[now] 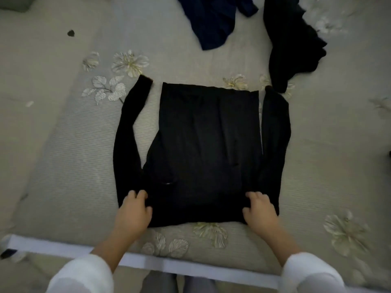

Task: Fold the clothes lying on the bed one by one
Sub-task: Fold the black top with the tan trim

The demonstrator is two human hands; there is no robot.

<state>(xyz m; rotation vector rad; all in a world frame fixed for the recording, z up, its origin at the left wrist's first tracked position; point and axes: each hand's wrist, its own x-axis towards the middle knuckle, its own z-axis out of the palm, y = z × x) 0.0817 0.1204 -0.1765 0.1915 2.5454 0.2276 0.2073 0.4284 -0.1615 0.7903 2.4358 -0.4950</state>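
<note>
A black long-sleeved top [207,140] lies spread flat in the middle of the bed, both sleeves running along its sides away from me. My left hand [132,212] grips its near left corner, fingers curled into the fabric. At the near right corner my right hand [261,212] grips the cloth the same way. A crumpled dark blue garment [211,22] lies at the far middle of the bed. To its right sits a bunched black garment [294,43].
The bed [63,155] has a pale sheet with a flower print. Its white near edge [148,263] runs across the bottom of the view. A small dark speck [71,33] lies on the sheet at the far left.
</note>
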